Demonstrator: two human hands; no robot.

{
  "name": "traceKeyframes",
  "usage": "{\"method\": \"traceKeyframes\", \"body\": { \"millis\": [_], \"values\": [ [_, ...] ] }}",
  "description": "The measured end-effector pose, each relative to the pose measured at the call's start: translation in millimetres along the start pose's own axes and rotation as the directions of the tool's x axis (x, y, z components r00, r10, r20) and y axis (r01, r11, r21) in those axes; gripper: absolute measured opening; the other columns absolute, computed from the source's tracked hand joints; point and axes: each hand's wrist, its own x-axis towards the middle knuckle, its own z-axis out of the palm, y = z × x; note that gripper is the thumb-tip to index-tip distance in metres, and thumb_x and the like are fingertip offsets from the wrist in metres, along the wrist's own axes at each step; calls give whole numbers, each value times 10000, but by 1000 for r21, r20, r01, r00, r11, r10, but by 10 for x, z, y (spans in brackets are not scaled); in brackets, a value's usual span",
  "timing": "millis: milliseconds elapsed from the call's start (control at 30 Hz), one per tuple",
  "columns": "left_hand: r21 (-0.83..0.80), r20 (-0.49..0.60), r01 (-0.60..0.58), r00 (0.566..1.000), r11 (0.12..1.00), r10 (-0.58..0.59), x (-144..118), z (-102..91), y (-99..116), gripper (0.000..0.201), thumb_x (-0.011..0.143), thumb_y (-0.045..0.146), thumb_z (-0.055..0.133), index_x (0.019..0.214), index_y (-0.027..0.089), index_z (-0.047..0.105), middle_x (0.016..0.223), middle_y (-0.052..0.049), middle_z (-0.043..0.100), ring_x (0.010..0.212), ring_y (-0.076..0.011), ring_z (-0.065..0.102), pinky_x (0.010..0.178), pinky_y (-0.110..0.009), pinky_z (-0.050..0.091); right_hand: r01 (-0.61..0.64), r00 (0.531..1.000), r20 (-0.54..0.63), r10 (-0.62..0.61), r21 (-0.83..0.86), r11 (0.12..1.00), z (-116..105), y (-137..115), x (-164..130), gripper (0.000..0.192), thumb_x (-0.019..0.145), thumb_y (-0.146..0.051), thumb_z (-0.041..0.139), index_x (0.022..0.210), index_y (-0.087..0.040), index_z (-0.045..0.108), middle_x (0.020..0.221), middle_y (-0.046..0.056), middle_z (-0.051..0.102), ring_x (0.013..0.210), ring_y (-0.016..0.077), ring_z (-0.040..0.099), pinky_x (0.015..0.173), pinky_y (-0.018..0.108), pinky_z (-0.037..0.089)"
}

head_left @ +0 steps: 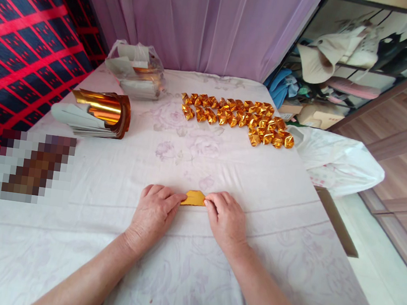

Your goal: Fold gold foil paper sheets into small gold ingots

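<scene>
Foil sheet (193,198): light, thin, creases easily; grip its ends.
Left hand (153,214): fingertips pinching its 9 o'clock end.
Right hand (225,219): pinching its 3 o'clock end.
Table (210,273): cloth-covered.

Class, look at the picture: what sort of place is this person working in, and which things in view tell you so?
Probably a room in a home, used for paper craft. A cloth-covered table stands before a purple curtain, an open rack of hats and clothes sits beside it, and rows of folded gold pieces lie on the cloth.

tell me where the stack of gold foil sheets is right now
In the head view the stack of gold foil sheets lies at the table's far left, in front of a plastic bag.
</scene>
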Motion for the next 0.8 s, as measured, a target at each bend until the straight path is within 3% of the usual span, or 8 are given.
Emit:
{"method": "traceKeyframes", "body": {
  "millis": [367, 600, 800],
  "values": [
    [5, 24, 3, 1000, 1000, -3, 11, -21, 13, 233, 957, 237, 482, 1042, 256, 698, 878, -47, 682, 856, -224, 543, 801, -408, 408, 13, 1000, -3, -13, -7, 1000, 1, -5, -6, 172, 954, -203, 481, 899, -227, 642, 837, 26, 650, 764, 176, 594, 692, 304, 418],
    [-5, 30, 6, 1000, 1000, -5, 14, -24, 14, 218, 961, 252, 489, 1027, 256, 697, 870, -40, 685, 852, -223, 547, 802, -412, 408, 109, 993, 40, -107, -36, 993, -21, -19, 6, 203, 918, -147, 496, 940, -238, 676, 883, 40, 635, 798, 176, 594, 712, 302, 453],
    [1, 27, 18, 999, 1000, -18, 12, -14, 17, 184, 948, 250, 527, 1008, 260, 700, 870, -35, 685, 854, -223, 551, 804, -410, 403, 40, 998, 58, -38, -24, 999, -48, -106, 79, 165, 860, -112, 527, 877, -224, 647, 860, 34, 627, 819, 188, 594, 725, 306, 442]
  ]
}}
